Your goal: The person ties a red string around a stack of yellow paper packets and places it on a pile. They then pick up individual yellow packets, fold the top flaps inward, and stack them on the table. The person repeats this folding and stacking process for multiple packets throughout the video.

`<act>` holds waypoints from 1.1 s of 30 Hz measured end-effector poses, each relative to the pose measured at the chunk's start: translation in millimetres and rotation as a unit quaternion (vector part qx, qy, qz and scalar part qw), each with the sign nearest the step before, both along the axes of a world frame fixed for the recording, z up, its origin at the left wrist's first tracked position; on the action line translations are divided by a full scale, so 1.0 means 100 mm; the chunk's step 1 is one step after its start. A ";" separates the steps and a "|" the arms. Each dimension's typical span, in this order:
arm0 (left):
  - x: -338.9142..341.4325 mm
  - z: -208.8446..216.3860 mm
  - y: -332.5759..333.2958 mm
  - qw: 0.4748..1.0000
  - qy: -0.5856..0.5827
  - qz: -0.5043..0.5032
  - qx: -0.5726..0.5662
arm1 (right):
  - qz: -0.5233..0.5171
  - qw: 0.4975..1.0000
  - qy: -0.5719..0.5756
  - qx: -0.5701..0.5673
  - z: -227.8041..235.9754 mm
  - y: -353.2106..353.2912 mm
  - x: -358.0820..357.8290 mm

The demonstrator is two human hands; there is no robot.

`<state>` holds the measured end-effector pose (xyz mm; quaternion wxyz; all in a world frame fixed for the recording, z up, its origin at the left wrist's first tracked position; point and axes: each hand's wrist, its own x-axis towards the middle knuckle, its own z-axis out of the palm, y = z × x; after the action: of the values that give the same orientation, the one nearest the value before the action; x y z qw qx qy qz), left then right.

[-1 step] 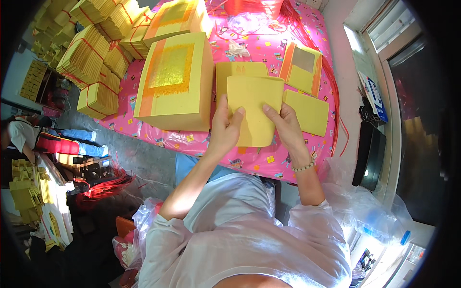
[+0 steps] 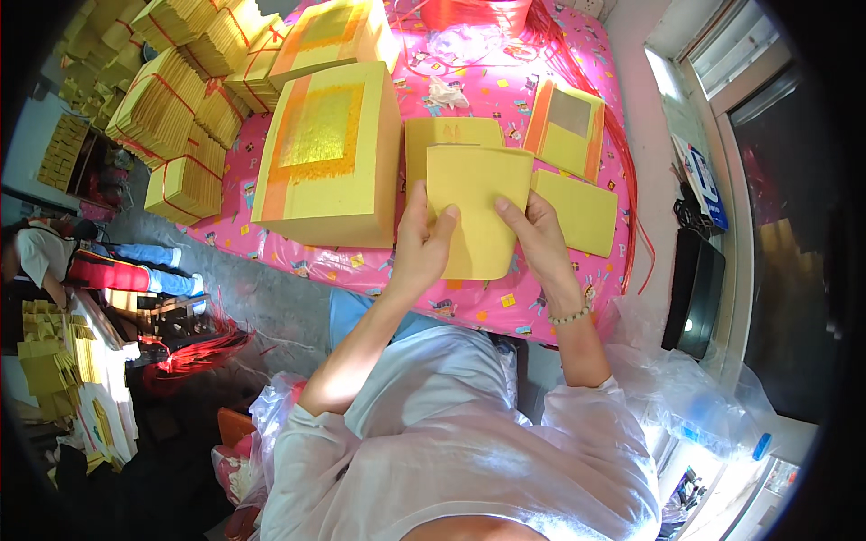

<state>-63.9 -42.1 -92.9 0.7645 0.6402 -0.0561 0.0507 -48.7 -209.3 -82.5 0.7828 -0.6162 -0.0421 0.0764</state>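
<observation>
We hold the yellow paper packet (image 2: 478, 221) over the near edge of the pink-covered table (image 2: 316, 266), between the big yellow block (image 2: 325, 162) on the left and the flat yellow sheets (image 2: 577, 215) toward the right edge; whether its underside touches the cover, we cannot tell. If our two grips press unevenly, the loose layers could slide on one another and the corners go out of line. Squeezing the sides too hard could bow or crease the paper, and a slack hold could let it slip toward the near edge. A careless reach to the left could also knock the block. Our left hand (image 2: 426, 236) grasps the packet's left side, thumb flat on the face, fingers mostly hidden along the side and behind. Our right hand (image 2: 539, 236) pinches the right side, its thumb slanting inward over the front. Both forearms rise from the lower side and lean toward each other, the right wrist wearing a beaded bracelet (image 2: 570, 315).
</observation>
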 end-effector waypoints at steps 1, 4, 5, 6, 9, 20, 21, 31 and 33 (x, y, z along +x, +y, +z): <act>-0.03 -0.01 0.01 1.000 -0.002 0.005 0.006 | -0.009 1.000 -0.007 0.004 -0.01 -0.01 0.01; -0.09 0.01 0.02 1.000 0.023 -0.015 -0.007 | -0.029 0.999 -0.017 -0.002 -0.04 -0.04 0.02; -0.11 -0.01 0.02 1.000 0.022 -0.015 -0.009 | -0.031 0.999 -0.014 -0.014 -0.04 -0.04 0.01; -0.12 -0.03 0.03 1.000 0.019 -0.016 -0.011 | -0.032 0.999 -0.012 -0.024 -0.04 -0.03 0.00; -0.16 -0.04 0.05 0.999 0.025 -0.031 -0.017 | -0.085 0.996 -0.011 0.019 0.08 0.05 -0.02; -0.24 0.05 0.15 0.996 0.077 -0.040 -0.021 | -0.012 0.998 0.050 -0.027 0.10 -0.08 -0.10; -0.22 0.09 0.17 0.995 0.082 -0.046 -0.023 | 0.032 0.997 0.060 -0.033 0.07 -0.14 -0.13; -0.17 0.02 0.18 0.992 0.108 -0.066 -0.009 | 0.000 0.996 0.059 -0.064 -0.11 -0.14 -0.26; -0.15 -0.03 0.19 0.991 0.110 -0.072 -0.013 | 0.014 0.996 0.032 -0.088 -0.25 -0.17 -0.26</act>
<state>-79.2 -23.2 -95.7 0.7758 0.6264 -0.0173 -0.0741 -75.2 -226.7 -107.8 0.7256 -0.6790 -0.0186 0.1104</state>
